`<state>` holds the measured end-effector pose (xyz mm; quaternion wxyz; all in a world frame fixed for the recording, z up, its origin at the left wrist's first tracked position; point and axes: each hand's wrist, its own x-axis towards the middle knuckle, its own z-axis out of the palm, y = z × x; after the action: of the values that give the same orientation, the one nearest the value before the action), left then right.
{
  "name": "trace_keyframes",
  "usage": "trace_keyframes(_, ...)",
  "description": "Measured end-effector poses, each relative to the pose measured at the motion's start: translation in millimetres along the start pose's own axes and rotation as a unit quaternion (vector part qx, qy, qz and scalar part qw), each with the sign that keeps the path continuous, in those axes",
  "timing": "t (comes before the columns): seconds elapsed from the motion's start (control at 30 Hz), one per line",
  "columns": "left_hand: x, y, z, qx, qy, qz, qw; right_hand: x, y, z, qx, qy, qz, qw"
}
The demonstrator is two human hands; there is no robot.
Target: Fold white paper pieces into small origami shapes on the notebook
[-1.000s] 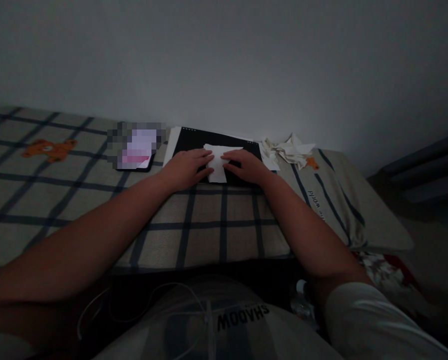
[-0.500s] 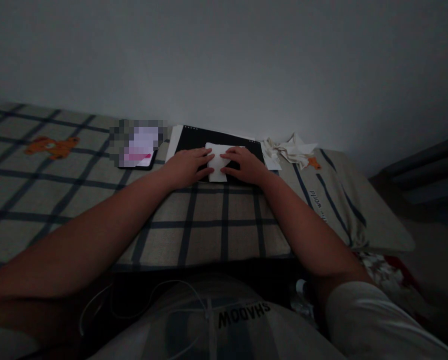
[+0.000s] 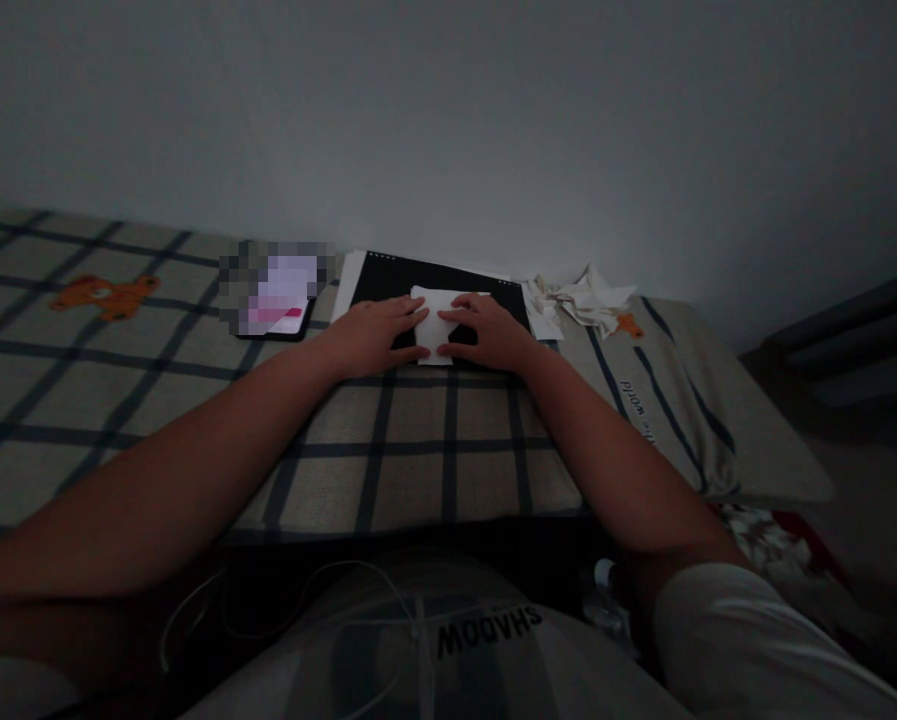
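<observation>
**Small white piece of paper (image 3: 434, 328) met from both sides**

At far left, well apart from your fingers, a dark-edged flat phone with a lit lilac-and-pink screen (image 3: 287, 300) lies on the beige cloth with blue check lines (image 3: 414, 480). Next comes your left hand (image 3: 373, 338), palm down, fingers nearly straight and close together, thumb set apart toward you, tips at the paper's left edge. The paper lies right of those tips, on a flat black cover with small pale dots (image 3: 395, 275). Your right hand (image 3: 495, 335) faces it from the other side, fingers slightly spread and bent, thumb apart. Both hands appear to touch the paper, so neither is nearer. Its far edge runs on behind your right fingers, so its long axis cannot be told. Rightmost, crumpled off-white paper (image 3: 590, 300) lies near that hand.
</observation>
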<state>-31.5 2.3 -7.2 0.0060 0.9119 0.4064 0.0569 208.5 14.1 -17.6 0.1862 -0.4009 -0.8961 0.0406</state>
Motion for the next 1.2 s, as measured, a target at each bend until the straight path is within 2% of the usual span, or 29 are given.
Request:
trace_keyframes(0.4,-2,5,-3.1,-0.001,-0.039,-0.017,0.999,1,2,2,0.004,0.004,-0.001,1.0)
trace_keyframes(0.6,0,1,-1.3,0.006,-0.005,-0.034,0.999,1,4,2,0.001,0.006,-0.007,1.0)
trace_keyframes(0.9,1,-1,-3.1,0.017,0.018,-0.041,0.999,0,3,1,-0.011,-0.002,-0.011,1.0)
trace_keyframes(1.2,1,-1,-2.6,0.02,0.014,-0.039,0.999,0,-15,-8,-0.08,-0.001,-0.083,0.993)
